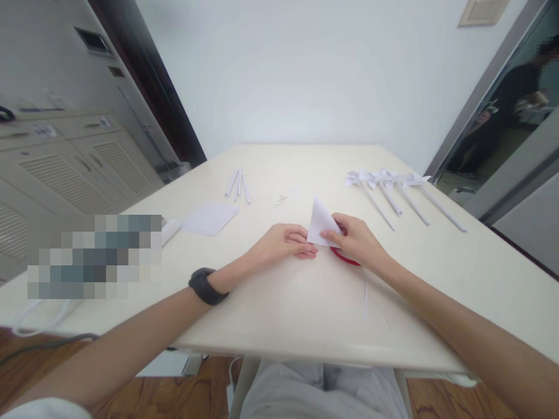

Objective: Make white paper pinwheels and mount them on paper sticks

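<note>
Fingers of the right hand (357,238) pinch a folded white paper (321,226), thumb on its near face; those of the left hand (293,241) curl loosely at its lower left corner, and whether they grip it cannot be told. One white table (279,314) spreads widest. On its right lie four pinwheels (384,176) in a row, heads at the far end, sticks slanting back rightward. On the left, white sheets (209,219) overlap, too merged to count. The single folded paper stands between both hands, its tip pointing away from the person, its long axis running from there back and slightly rightward. Four paper tubes (246,187) lie beyond the sheets. One black wristband (208,286) circles the left wrist. One red curved object (347,258) shows partly beneath the right hand. One thin strip (365,299) lies nearer the person. Scraps (282,199), too tiny to count, lie farther off.
</note>
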`<action>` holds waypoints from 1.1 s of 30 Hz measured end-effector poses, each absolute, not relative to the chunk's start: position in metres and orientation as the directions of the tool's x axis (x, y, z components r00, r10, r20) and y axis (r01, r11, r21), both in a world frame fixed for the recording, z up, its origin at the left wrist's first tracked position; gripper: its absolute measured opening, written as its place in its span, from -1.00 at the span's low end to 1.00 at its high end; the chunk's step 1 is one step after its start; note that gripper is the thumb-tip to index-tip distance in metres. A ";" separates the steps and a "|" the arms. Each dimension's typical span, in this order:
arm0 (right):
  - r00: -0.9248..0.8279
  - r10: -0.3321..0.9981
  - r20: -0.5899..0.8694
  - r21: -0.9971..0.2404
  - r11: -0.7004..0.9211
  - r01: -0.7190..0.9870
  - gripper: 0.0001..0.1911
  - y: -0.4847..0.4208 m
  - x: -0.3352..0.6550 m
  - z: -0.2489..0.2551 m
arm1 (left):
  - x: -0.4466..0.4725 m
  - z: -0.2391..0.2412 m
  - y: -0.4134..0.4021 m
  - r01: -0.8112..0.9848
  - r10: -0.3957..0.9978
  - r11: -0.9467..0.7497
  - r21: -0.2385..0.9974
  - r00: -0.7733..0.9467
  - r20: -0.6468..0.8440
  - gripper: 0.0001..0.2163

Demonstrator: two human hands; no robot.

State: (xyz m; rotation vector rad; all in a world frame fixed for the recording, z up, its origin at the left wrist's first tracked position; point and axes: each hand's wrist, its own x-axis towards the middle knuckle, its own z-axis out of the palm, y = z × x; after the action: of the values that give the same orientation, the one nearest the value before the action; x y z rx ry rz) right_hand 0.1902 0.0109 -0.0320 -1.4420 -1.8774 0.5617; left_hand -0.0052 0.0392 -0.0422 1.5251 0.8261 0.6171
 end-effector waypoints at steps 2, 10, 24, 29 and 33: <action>-0.139 0.956 0.259 -0.694 0.284 0.662 -0.78 0.011 0.190 -0.032 | -0.006 -0.043 0.039 0.149 0.791 -0.015 0.989 0.607 -0.079 -0.80; -0.141 0.962 0.234 -0.682 0.266 0.682 -0.80 0.012 0.191 -0.032 | -0.008 -0.046 0.039 0.202 0.758 -0.050 0.978 0.646 -0.095 -0.80; -0.105 0.972 0.212 -0.633 0.219 0.743 -0.76 0.008 0.185 -0.027 | -0.136 0.023 0.078 0.930 0.771 0.241 0.279 -0.358 0.526 -0.26; -0.085 0.970 0.226 -0.623 0.211 0.753 -0.76 0.011 0.186 -0.028 | -0.156 0.016 0.082 0.829 0.819 0.427 0.362 -0.524 0.234 -0.23; -0.076 0.967 0.244 -0.616 0.215 0.758 -0.75 0.011 0.186 -0.026 | -0.154 0.012 0.084 0.863 0.834 0.371 0.343 -0.473 0.286 -0.25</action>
State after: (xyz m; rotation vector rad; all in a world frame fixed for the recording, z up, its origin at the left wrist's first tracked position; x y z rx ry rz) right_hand 0.1861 0.0113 -0.0264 -1.5927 -1.8843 0.4413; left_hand -0.1537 0.0843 0.0122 1.6435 2.6538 0.7287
